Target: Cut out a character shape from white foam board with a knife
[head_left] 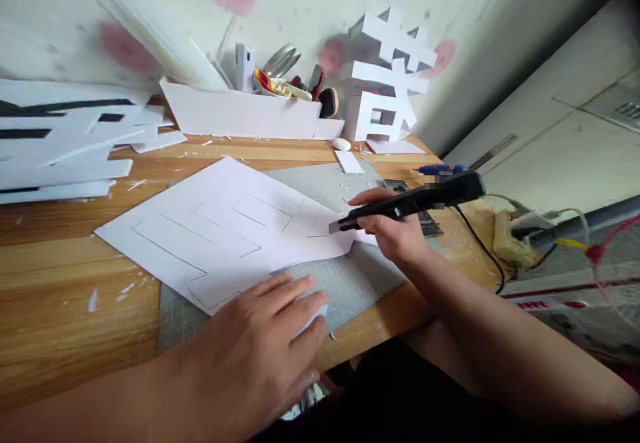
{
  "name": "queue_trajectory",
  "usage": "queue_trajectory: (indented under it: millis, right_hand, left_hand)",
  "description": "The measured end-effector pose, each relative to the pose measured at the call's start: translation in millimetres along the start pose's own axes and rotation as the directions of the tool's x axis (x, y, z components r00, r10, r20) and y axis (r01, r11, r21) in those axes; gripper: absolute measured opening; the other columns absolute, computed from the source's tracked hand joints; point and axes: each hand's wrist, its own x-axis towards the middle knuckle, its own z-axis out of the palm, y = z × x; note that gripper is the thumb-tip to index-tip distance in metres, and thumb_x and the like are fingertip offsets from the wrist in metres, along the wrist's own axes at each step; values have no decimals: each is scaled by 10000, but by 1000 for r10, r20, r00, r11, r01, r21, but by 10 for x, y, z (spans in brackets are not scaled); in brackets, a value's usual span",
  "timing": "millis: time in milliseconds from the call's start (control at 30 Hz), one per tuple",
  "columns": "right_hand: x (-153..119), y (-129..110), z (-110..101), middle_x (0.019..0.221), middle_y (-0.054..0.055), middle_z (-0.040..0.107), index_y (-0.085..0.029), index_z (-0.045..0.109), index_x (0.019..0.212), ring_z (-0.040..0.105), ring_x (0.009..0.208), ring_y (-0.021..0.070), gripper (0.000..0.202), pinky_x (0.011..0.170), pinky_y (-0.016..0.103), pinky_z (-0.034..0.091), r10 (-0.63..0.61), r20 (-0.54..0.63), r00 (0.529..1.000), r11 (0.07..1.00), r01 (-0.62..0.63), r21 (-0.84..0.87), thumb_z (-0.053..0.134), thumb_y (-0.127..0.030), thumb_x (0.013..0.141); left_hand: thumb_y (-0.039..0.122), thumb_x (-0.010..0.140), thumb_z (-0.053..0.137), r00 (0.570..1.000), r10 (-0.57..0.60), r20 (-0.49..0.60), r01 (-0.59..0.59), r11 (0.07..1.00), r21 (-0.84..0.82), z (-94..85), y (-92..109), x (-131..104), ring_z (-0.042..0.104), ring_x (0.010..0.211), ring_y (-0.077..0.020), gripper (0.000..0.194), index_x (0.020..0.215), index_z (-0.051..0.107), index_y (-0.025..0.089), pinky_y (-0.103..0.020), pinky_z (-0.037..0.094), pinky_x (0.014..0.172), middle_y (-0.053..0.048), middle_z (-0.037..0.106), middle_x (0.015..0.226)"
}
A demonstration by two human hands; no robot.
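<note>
A white foam board sheet (220, 209) with thin dark outlines lies across a grey cutting mat (350, 289). In my right hand (395, 229) is a black utility knife (415, 199), its blade tip at a line near the sheet's right part. My left hand (275, 336) rests fingers spread at the sheet's near edge, over the mat. A small pale piece shows partly beneath its fingers.
At the back stand a white organizer box (250, 113) of tools and a white cut-out character (390, 76). Stacked white offcuts (60, 136) lie left. A blue-handled tool (443, 169) and a power strip (515, 236) are at right. Scraps dot the wooden table (60, 283).
</note>
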Motion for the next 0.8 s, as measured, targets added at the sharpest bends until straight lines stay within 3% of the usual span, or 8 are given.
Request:
queue_trajectory:
  millis: [100,233,367,433,533,600,667,800]
  right_hand:
    - [17,-81,50,627,-41,641,-212,750,816,522,491,90,174,505,237,535,84,-121,989,996,-78,53,762,-208,643]
    - [47,-166,-60,454,-92,492,-204,665,755,355,366,67,148,456,289,571,308,-168,937,941,-273,202,731,-289,652]
    - [19,-182,-255,329,-102,388,-173,675,692,312,323,70,173,447,306,573,552,114,826,796,-563,223,723,-325,623]
    - [-2,-165,-278,314,-100,375,-159,694,688,348,328,79,185,473,299,572,573,226,788,758,-614,218,733,-328,625]
    - [-1,-124,-190,401,-66,507,-159,684,681,390,357,65,178,460,241,516,491,150,858,802,-512,307,762,-308,626]
    - [14,-97,-90,500,-43,596,-168,685,716,443,400,67,204,455,222,492,410,-30,911,856,-374,357,796,-297,605]
    - [17,-77,2,510,-69,574,-186,710,815,457,429,71,268,514,248,546,343,-175,923,901,-271,338,830,-315,613]
    - [-44,-47,129,658,-46,634,-220,718,922,555,534,104,352,577,300,600,185,-197,963,978,-160,135,868,-402,662]
  left_hand:
    - [485,819,804,992,31,123,-21,997,-81,21,-145,23,581,1277,-351,521,1226,632,208,-535,502,1068,-99,648,1383]
    - [395,795,848,967,-9,255,45,990,-136,7,-183,57,603,1215,-313,497,1220,623,270,-490,537,990,-38,661,1347]
    - [405,797,847,962,-32,271,65,991,-114,11,-142,43,605,1178,-299,507,1239,634,279,-454,521,979,-46,670,1303]
    - [446,799,836,967,-35,254,63,993,-104,23,-125,28,602,1178,-298,528,1258,640,273,-438,515,981,-67,669,1297]
    - [480,799,823,963,-47,267,72,994,-85,20,-81,25,621,1139,-307,525,1245,661,257,-447,540,948,-90,679,1281]
    - [477,795,823,954,-82,289,105,992,-64,2,-32,39,637,1114,-319,516,1232,673,249,-469,566,922,-101,686,1280]
    - [461,797,824,940,-142,309,161,986,-38,-16,20,60,646,1120,-332,503,1229,680,250,-501,585,920,-103,689,1294]
    - [528,768,834,928,-224,299,225,974,31,-8,59,81,653,1170,-365,570,1231,696,226,-538,601,949,-126,656,1385]
